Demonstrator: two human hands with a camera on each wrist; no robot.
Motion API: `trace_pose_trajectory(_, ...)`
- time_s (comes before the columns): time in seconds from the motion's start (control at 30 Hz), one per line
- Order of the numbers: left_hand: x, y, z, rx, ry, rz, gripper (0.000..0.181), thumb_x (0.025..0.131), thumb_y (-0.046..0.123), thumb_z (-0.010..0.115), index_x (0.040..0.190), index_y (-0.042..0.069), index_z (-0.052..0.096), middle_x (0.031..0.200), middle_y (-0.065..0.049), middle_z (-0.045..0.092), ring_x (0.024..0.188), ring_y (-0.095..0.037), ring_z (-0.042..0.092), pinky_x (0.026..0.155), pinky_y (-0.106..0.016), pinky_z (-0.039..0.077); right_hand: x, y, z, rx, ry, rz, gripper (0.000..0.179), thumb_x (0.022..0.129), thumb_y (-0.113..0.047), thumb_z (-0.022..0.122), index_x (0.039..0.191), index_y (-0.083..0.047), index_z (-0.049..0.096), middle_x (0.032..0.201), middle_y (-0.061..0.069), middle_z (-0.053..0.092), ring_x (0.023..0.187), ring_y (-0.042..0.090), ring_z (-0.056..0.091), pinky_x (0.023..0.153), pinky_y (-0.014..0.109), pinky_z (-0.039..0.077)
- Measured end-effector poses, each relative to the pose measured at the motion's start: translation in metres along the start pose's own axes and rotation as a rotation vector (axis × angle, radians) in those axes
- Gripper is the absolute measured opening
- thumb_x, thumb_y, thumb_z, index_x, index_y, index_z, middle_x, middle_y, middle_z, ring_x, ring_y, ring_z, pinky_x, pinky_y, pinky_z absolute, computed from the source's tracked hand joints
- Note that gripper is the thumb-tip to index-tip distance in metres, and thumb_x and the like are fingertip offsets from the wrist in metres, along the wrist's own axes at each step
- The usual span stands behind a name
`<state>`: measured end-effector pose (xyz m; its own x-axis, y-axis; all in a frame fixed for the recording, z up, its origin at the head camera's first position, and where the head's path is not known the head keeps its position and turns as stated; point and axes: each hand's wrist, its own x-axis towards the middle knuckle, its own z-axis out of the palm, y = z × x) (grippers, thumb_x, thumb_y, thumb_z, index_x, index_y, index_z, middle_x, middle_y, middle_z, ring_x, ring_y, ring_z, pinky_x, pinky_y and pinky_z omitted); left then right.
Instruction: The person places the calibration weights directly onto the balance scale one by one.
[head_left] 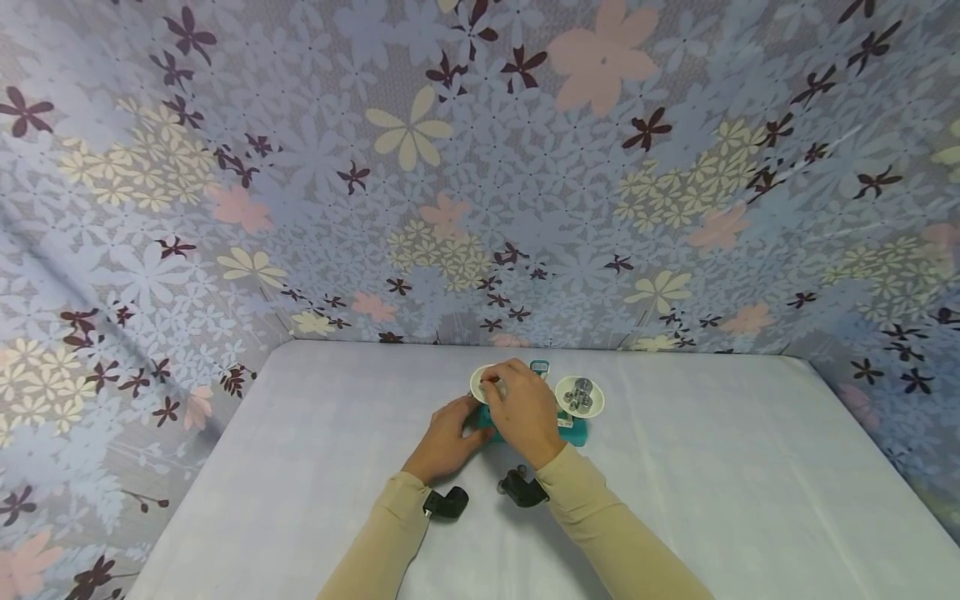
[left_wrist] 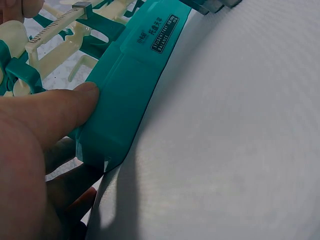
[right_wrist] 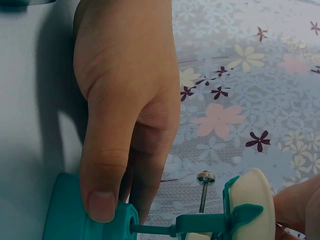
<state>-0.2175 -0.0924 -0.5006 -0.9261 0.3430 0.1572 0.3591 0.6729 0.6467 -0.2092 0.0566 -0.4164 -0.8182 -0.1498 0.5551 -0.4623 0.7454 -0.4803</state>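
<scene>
A teal and cream student tray balance (head_left: 573, 433) stands on the table. My left hand (head_left: 447, 437) grips the left end of its teal base (left_wrist: 120, 95), thumb on the front and fingers curled behind. My right hand (head_left: 525, 408) reaches over the left pan (head_left: 476, 385), its thumb and bent fingers down at the pan. Whether they pinch something is too small to tell. In the right wrist view, part of that hand shows beside the white pan (right_wrist: 254, 205). The right pan (head_left: 597, 407) holds several shiny metal weights (head_left: 579, 395).
A white cloth covers the table (head_left: 712, 483). Flowered fabric (head_left: 487, 208) rises behind it and at both sides. Black cameras are strapped to my left wrist (head_left: 446, 503) and right wrist (head_left: 523, 487). The balance's scale beam (left_wrist: 57, 29) sits above the base.
</scene>
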Motion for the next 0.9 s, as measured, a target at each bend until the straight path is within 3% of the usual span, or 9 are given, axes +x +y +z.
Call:
trace_pose_trajectory(0.63, 0.001, -0.001, 0.000, -0.015, -0.014, -0.006, 0.064, 0.091, 0.043, 0.054, 0.143, 0.011, 0.035, 0.144, -0.003, 0.039, 0.134, -0.019, 0.032, 0.112, -0.044, 0.021, -0.002, 0.000, -0.005, 0.006, -0.036, 0.042, 0.013, 0.086, -0.021, 0.065, 0.096, -0.017, 0.072, 0.095, -0.002, 0.066, 0.079, 0.017, 0.063, 0.060, 0.034, 0.051)
trace_pose_trajectory(0.77, 0.000, -0.001, 0.000, -0.017, -0.012, -0.012, 0.064, 0.091, 0.043, 0.054, 0.142, 0.010, 0.036, 0.144, -0.004, 0.039, 0.134, -0.019, 0.032, 0.112, -0.044, 0.020, -0.005, 0.001, -0.009, 0.053, -0.018, 0.038, 0.012, 0.086, -0.019, 0.066, 0.096, -0.016, 0.072, 0.093, -0.001, 0.066, 0.068, 0.015, 0.059, 0.056, 0.031, 0.048)
trace_pose_trajectory(0.9, 0.000, 0.000, 0.000, -0.016, -0.010, -0.015, 0.064, 0.091, 0.043, 0.055, 0.142, 0.010, 0.036, 0.144, -0.005, 0.040, 0.134, -0.019, 0.032, 0.112, -0.044, 0.019, -0.009, 0.003, -0.012, 0.082, -0.012, 0.029, 0.012, 0.086, -0.018, 0.066, 0.096, -0.016, 0.072, 0.091, -0.003, 0.065, 0.050, 0.008, 0.045, 0.049, 0.027, 0.040)
